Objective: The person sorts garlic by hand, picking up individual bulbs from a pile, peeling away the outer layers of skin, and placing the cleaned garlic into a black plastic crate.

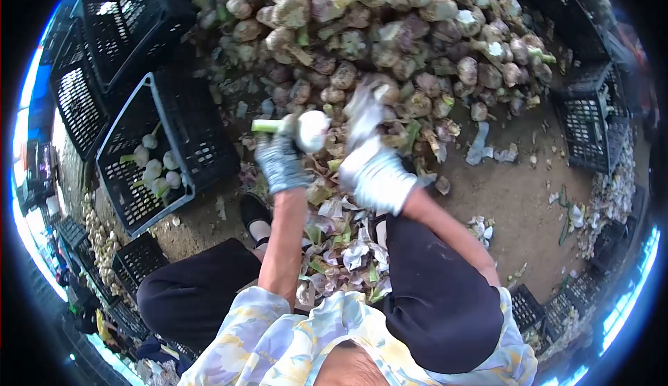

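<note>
My left hand (280, 158), in a grey knit glove, is closed around a garlic bulb (313, 131) with a clean white head. Its cut green stem pokes out to the left of my fingers. Just right of the bulb, my right hand (372, 156) wears a white glove and is smeared by motion, so its fingers and anything in them cannot be made out. Beyond both hands rises a large heap of unpeeled garlic (376, 31) with dirty, purplish skins. Loose papery garlic skins (344, 247) lie between my feet, below the hands.
To my left stands a black plastic crate (154, 83) with a grey rim, holding several cleaned white bulbs (158, 170). More black crates (115, 21) stand behind it. Another crate (591, 118) is on the right, beside a dirt floor (515, 212) with scattered skins.
</note>
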Tool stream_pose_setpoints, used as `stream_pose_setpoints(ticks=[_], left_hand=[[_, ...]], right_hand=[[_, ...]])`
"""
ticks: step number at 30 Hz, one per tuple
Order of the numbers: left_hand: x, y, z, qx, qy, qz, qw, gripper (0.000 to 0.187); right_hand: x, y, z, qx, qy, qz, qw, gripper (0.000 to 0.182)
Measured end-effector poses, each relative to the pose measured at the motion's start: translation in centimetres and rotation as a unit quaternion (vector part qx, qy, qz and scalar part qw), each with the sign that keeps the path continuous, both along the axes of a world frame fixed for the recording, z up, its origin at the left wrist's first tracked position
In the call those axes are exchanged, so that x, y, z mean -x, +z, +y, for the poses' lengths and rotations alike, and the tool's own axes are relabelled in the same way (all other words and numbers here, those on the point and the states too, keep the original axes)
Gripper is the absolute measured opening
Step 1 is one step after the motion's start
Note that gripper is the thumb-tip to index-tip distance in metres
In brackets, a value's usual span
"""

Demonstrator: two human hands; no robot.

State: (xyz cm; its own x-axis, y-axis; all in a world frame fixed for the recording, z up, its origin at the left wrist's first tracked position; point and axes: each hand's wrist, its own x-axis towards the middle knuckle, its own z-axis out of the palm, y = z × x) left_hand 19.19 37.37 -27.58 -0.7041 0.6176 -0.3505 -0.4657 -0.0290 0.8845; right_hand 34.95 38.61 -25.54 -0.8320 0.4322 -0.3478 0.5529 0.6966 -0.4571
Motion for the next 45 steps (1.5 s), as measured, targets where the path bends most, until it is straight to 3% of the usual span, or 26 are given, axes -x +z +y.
stream_pose_setpoints(ticks=[1, 2, 4, 6, 8, 9, 11, 12, 13, 14, 16, 18, 22, 24, 25, 26, 29, 30, 32, 33, 36, 38, 40, 42, 44, 45], left_hand=[[1.1, 0.1, -0.3, -0.008, 0.017, 0.055, 0.998, 0.019], [2.8, 1.3, -1.1, -0.026, 0.032, 0.127, 0.991, 0.022], [5.7, 5.1, -1.2, -0.047, 0.178, 0.309, 0.933, 0.024], [12.8, 7.1, -1.9, -0.057, 0.204, 0.422, 0.881, 0.036], [13.7, 11.1, -1.8, 0.256, 0.206, 0.476, 0.816, 0.048], [12.3, 12.6, -1.0, 0.339, 0.202, 0.417, 0.819, 0.055], [11.6, 8.8, -0.9, 0.039, 0.175, 0.482, 0.858, 0.051], [8.8, 8.7, -0.5, 0.116, 0.080, 0.609, 0.781, 0.031], [6.1, 6.4, 0.3, 0.001, 0.023, 0.398, 0.917, 0.017], [3.6, 5.8, 0.3, 0.072, -0.149, 0.251, 0.954, 0.026], [0.6, -0.5, -0.2, 0.116, -0.292, -0.005, 0.949, 0.027], [-2.7, -2.5, -0.4, 0.109, -0.351, -0.006, 0.930, 0.033], [-5.1, -0.9, 0.3, 0.010, -0.410, -0.144, 0.901, 0.059], [-4.8, -1.0, -0.2, -0.093, -0.393, -0.315, 0.859, 0.067], [-4.5, -0.5, -0.2, -0.093, -0.385, -0.276, 0.876, 0.066], [-4.5, -0.2, -0.4, -0.091, -0.388, -0.271, 0.876, 0.066], [-5.6, 0.0, -0.5, -0.061, -0.306, -0.046, 0.949, 0.063], [-5.9, 0.1, -0.9, -0.102, -0.323, -0.010, 0.941, 0.063], [-5.3, 0.0, -1.4, -0.040, -0.377, 0.156, 0.912, 0.062], [-5.5, 0.2, -1.4, -0.042, -0.379, 0.155, 0.911, 0.062], [-5.6, 1.1, -1.7, -0.055, -0.357, 0.097, 0.928, 0.062], [-5.2, 1.3, -1.6, -0.031, -0.355, 0.080, 0.931, 0.061], [-5.0, 1.1, -1.4, -0.034, -0.349, 0.166, 0.922, 0.059], [-5.1, 0.8, -1.9, -0.031, -0.334, 0.328, 0.883, 0.056], [-5.7, 0.9, -2.2, -0.012, -0.317, 0.299, 0.900, 0.053], [-5.9, 0.9, -2.3, -0.023, -0.306, 0.162, 0.938, 0.052]], right_hand=[[0.7, -1.6, -2.9, 0.096, 0.091, 0.062, 0.989, 0.028], [-0.2, -8.8, -6.3, 0.518, 0.130, 0.145, 0.833, 0.025], [-1.5, -0.2, -1.9, 0.403, 0.027, 0.304, 0.863, 0.033], [-3.6, 2.4, 3.2, 0.095, -0.165, 0.293, 0.937, 0.029], [-6.0, 0.7, 7.5, -0.210, -0.388, -0.016, 0.897, 0.034], [-7.2, -0.7, 7.7, -0.236, -0.333, -0.035, 0.912, 0.035], [-7.7, -4.6, 7.0, -0.250, -0.275, -0.039, 0.928, 0.028], [-7.6, -6.0, 6.6, -0.235, -0.265, -0.028, 0.935, 0.022], [-7.9, -6.5, 7.4, -0.199, -0.322, -0.055, 0.924, 0.018], [-8.9, -7.7, 7.8, -0.224, -0.380, 0.089, 0.893, 0.019], [-10.3, -9.4, 8.8, -0.049, -0.512, 0.329, 0.792, 0.023], [-9.3, -1.7, 7.5, 0.152, -0.597, 0.379, 0.691, 0.025], [-8.1, 1.3, 4.9, 0.384, -0.452, 0.483, 0.644, 0.028], [-7.0, 0.7, 4.6, 0.492, -0.441, 0.528, 0.534, 0.032], [-6.3, -0.7, 4.5, 0.508, -0.453, 0.544, 0.490, 0.034], [-5.4, -0.6, 4.0, 0.463, -0.493, 0.521, 0.521, 0.032], [-3.5, -2.3, 2.1, 0.512, -0.549, 0.450, 0.483, 0.027], [-2.7, -3.1, 1.6, 0.510, -0.535, 0.515, 0.434, 0.025], [-2.6, -2.3, 1.7, 0.459, -0.542, 0.535, 0.457, 0.024], [-2.8, -1.9, 1.8, 0.456, -0.543, 0.537, 0.457, 0.024], [-2.5, -0.2, 1.7, 0.429, -0.508, 0.457, 0.591, 0.025], [-1.9, -1.2, 2.0, 0.495, -0.533, 0.488, 0.482, 0.025], [-1.5, -1.9, 2.1, 0.459, -0.505, 0.465, 0.564, 0.024], [-1.3, -1.6, 1.7, 0.452, -0.504, 0.447, 0.585, 0.025], [-1.4, -2.0, 1.4, 0.518, -0.518, 0.439, 0.520, 0.029], [-1.4, -2.3, 1.3, 0.519, -0.516, 0.439, 0.522, 0.029]])
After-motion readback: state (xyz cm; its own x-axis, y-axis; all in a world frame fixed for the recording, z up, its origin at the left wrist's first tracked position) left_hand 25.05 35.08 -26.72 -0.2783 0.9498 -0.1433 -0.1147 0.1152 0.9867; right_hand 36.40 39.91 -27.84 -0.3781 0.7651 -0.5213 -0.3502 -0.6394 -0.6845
